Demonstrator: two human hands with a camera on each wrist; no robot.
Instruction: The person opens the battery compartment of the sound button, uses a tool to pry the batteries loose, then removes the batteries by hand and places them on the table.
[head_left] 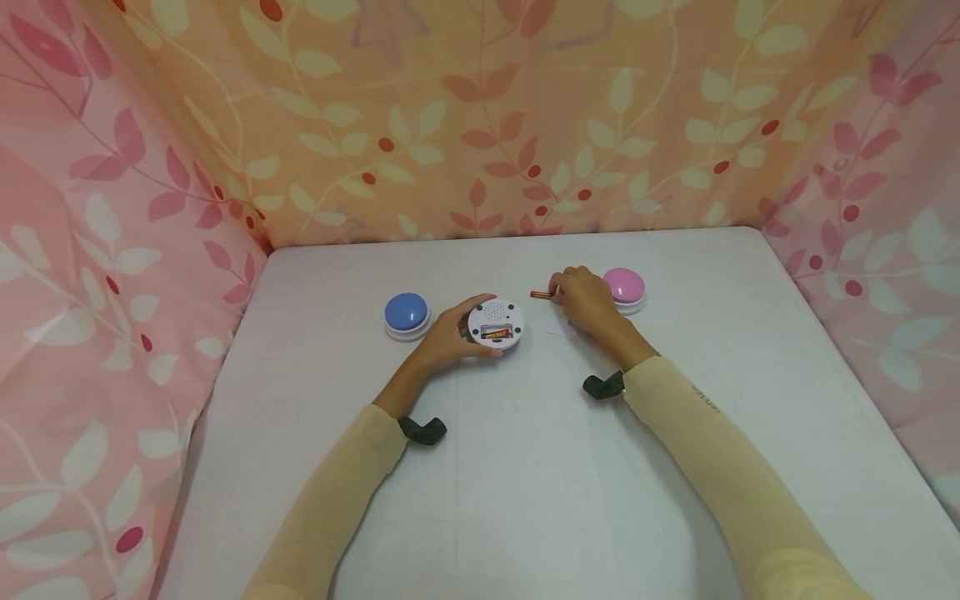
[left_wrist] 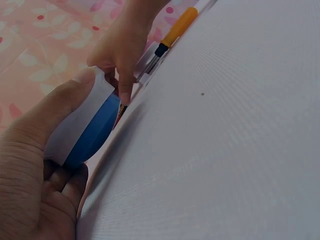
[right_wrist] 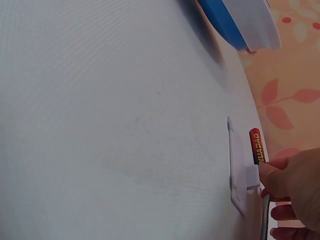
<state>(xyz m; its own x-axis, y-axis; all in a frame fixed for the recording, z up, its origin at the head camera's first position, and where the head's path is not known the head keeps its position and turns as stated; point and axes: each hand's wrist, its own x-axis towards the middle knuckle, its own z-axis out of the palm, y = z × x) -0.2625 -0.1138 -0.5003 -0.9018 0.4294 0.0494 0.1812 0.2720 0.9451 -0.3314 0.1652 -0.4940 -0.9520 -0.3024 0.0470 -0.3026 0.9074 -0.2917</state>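
Note:
My left hand (head_left: 446,337) grips a round push-button light or sounder by its edge, thumb on one side and fingers on the other. The device's white underside (head_left: 495,311) faces up, with its battery compartment uncovered and a battery (head_left: 497,334) inside. Its blue top (left_wrist: 95,132) points down toward the table in the left wrist view. To the right, my right hand (head_left: 585,298) pinches the end of a loose red-and-black battery (right_wrist: 256,142) low over the table. A small white battery cover (right_wrist: 237,167) lies beside that hand, close to the battery.
A blue-topped button (head_left: 406,312) stands left of my left hand, and a pink-topped button (head_left: 624,285) just right of my right hand. A screwdriver with an orange handle (left_wrist: 180,27) lies by the right hand. Floral curtains (head_left: 510,125) border the white table (head_left: 510,500).

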